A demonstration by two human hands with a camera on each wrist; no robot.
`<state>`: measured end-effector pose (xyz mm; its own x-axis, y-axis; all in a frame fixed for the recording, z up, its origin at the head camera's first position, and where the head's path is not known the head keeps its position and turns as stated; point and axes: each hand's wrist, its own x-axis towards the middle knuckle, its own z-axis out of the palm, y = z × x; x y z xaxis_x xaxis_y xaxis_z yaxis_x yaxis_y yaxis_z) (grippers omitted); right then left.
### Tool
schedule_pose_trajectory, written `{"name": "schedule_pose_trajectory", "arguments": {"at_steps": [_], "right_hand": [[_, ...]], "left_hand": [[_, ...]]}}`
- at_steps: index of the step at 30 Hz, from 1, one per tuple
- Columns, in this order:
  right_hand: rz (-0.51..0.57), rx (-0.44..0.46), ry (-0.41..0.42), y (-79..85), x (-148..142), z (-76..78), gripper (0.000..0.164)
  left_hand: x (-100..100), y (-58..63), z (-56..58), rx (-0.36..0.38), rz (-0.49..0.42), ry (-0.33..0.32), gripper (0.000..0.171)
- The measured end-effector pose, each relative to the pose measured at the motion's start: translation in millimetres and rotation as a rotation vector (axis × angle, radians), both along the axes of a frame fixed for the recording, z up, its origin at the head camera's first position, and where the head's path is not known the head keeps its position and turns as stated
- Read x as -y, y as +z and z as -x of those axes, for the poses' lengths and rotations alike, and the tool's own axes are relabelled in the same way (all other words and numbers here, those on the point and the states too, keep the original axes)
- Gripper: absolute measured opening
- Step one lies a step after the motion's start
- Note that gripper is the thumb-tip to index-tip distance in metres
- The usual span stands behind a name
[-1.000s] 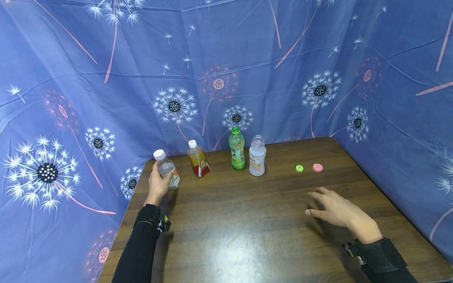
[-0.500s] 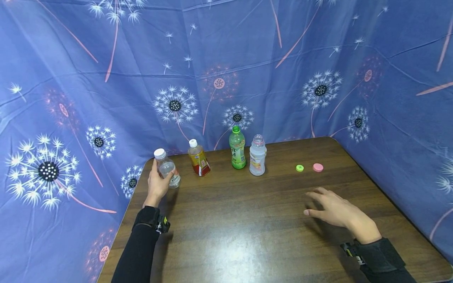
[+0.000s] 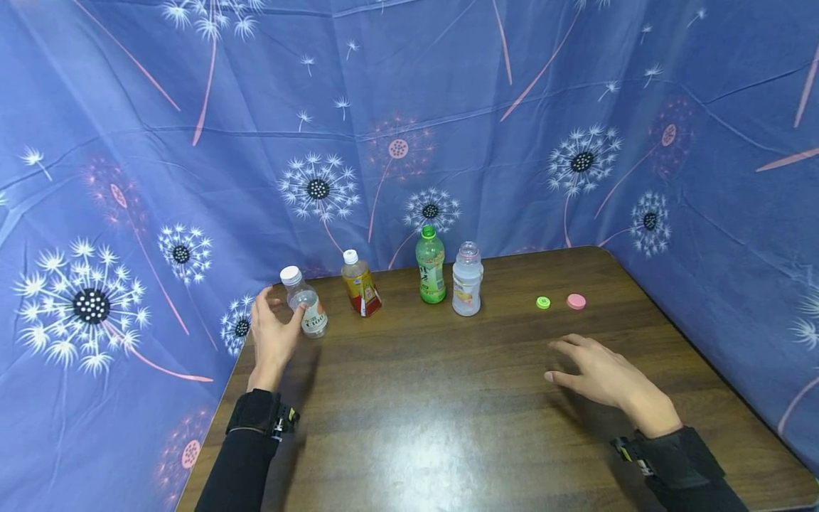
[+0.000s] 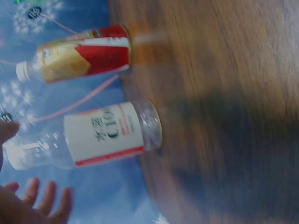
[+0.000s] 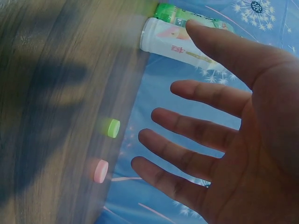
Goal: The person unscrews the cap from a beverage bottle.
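Note:
A clear plastic bottle [image 3: 313, 313] with a white cap and a white label stands upright at the table's far left. My left hand [image 3: 274, 338] is right beside it, fingers spread apart from the bottle on its left side and thumb in front of it. In the left wrist view the label of the clear bottle [image 4: 105, 133] shows fully, with no fingers round it. My right hand [image 3: 604, 377] hovers over the right part of the table with relaxed, spread fingers and holds nothing. Nearest to it lie a green cap [image 3: 543, 303] and a pink cap [image 3: 576, 302].
A tea bottle [image 3: 361, 286] with a yellow and red label and white cap stands right of the clear one. Farther right are an uncapped green bottle [image 3: 431, 267] and an uncapped whitish bottle [image 3: 467, 281]. A blue dandelion-print cloth [image 3: 486, 171] hangs behind the wooden table [image 3: 409, 398].
My left hand has let go of the clear bottle and drawn back a little to the left. The bottle stays standing in place. My right hand has hardly moved.

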<state>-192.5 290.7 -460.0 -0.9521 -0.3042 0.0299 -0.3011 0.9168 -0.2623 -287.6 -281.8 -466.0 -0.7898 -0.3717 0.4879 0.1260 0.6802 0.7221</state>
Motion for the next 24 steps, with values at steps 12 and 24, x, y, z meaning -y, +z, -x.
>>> {"name": "schedule_pose_trajectory", "arguments": {"at_steps": [12,24], "right_hand": [[0.004,0.001,-0.008,-2.0,3,-1.6,0.068],[0.007,0.006,0.01,-8.8,24,-2.0,0.065]], "left_hand": [[-65,13.4,0.4,-0.114,0.062,-0.248,0.046],[-131,15.0,29.9,-0.004,0.132,-0.463,0.051]]}}
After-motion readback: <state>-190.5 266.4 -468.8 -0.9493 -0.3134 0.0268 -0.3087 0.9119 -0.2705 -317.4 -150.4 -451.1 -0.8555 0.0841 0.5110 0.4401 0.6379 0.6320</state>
